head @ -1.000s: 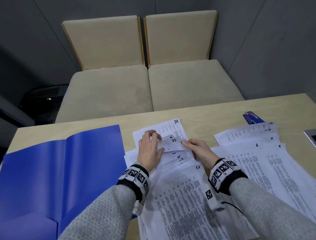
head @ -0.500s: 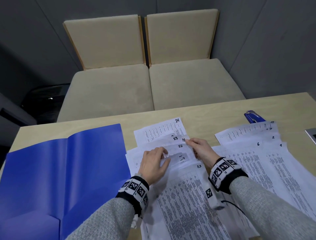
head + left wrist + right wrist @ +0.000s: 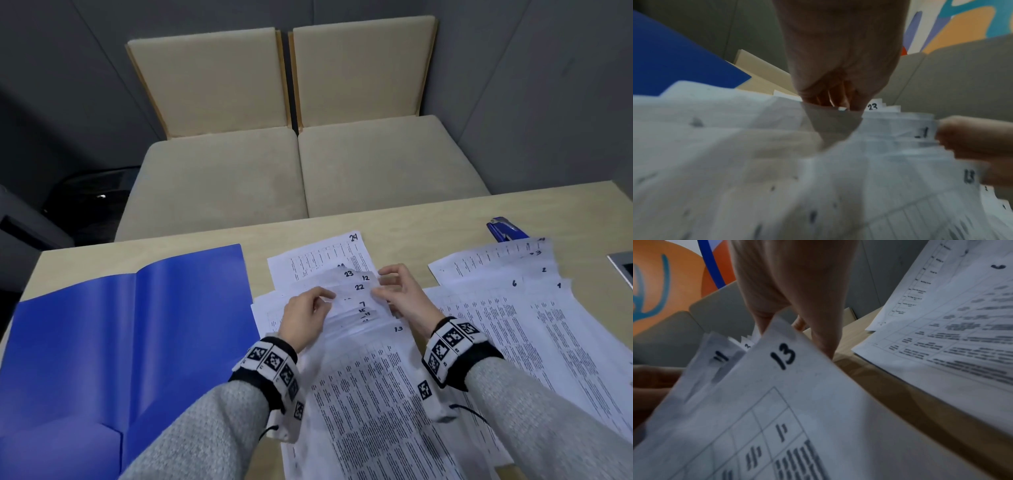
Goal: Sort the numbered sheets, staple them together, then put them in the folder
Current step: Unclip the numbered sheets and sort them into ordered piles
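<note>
A fanned pile of numbered sheets [image 3: 346,294] lies mid-table, showing 24, 23, 12, 22, 7 and 13. My left hand [image 3: 327,298] pinches the top edge of a sheet just below 22; in the left wrist view the left hand [image 3: 838,104] has that edge bent up. My right hand [image 3: 378,282] pinches the right edges of the sheets beside 12 and 22. In the right wrist view the right hand [image 3: 781,324] is behind sheet 13 [image 3: 783,356]. A second pile [image 3: 534,308] with 3, 2, 6 and 1 lies to the right. The blue folder [image 3: 130,335] lies open on the left. The blue stapler [image 3: 503,231] is partly under the right pile.
The wooden table [image 3: 428,233] ends just beyond the sheets, with two beige seats [image 3: 298,171] behind it. A grey metal thing [image 3: 621,267] sits at the table's right edge. Bare wood shows between the two piles [image 3: 900,394].
My left hand has moved toward me down the fan, from sheet 23 to below 22, uncovering 22 and 7. My right hand has stayed at the sheets' right edge.
</note>
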